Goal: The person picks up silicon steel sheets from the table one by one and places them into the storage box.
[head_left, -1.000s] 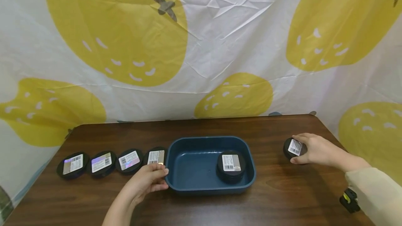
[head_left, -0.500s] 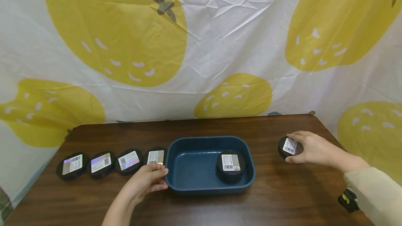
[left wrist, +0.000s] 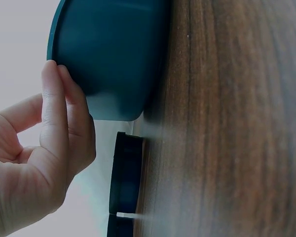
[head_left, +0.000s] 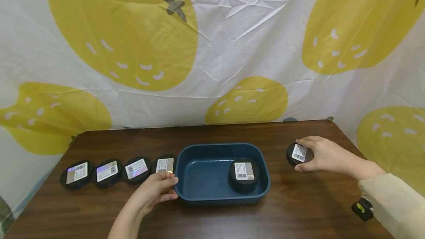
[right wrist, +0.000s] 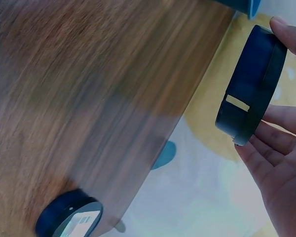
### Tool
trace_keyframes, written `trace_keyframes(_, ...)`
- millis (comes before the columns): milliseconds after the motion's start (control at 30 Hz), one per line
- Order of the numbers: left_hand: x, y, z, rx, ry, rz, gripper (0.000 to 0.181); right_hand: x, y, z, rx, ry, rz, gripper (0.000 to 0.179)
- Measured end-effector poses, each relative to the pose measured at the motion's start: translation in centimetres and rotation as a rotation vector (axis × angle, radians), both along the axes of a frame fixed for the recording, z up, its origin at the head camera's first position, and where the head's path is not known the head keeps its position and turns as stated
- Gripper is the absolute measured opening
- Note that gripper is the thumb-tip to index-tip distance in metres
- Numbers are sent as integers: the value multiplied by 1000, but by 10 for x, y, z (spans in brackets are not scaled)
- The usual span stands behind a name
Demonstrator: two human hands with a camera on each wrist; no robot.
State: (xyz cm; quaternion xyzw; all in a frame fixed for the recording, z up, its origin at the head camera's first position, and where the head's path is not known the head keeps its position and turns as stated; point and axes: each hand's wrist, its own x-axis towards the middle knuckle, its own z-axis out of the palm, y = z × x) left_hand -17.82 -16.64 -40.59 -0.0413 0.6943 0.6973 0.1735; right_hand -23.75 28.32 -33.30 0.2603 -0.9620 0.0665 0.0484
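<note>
My right hand (head_left: 323, 154) grips a flat, round black container (head_left: 299, 153) with a white barcode label, above the table's right side. In the right wrist view, thumb and fingers hold this container (right wrist: 251, 84) by its edge, off the table. My left hand (head_left: 154, 191) holds the left rim of a blue rectangular plastic basin (head_left: 212, 199), fingertips at the edge. Inside the basin, toward its right end, sits a similar black container (head_left: 244, 176), apparently stacked on another. The left wrist view shows the left hand (left wrist: 54, 143) at the rim of the basin (left wrist: 113, 54).
Left of the basin, several labelled black containers stand in a row, from the leftmost container (head_left: 77, 174) to one beside the rim (head_left: 162, 165). Another black container (right wrist: 69, 215) shows on the table in the right wrist view. A patterned cloth (head_left: 212, 47) hangs behind the brown table (head_left: 232, 224).
My right hand has carried its container leftward and slightly up, toward the basin. The left hand and the basin have stayed in place.
</note>
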Motion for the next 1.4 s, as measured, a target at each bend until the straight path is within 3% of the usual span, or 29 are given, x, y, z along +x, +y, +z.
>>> trace_keyframes(300, 0, -1, 1, 4, -1, 1, 16, 2, -17, 9, -2, -27, 23, 83)
trace_keyframes(833, 1, 0, 2, 9, -5, -2, 16, -4, -50, 12, -28, -58, 60, 83)
trace_keyframes(1400, -1, -2, 1, 29, 10, -27, 12, -4, -85, 5, -25, -104, 129, 81)
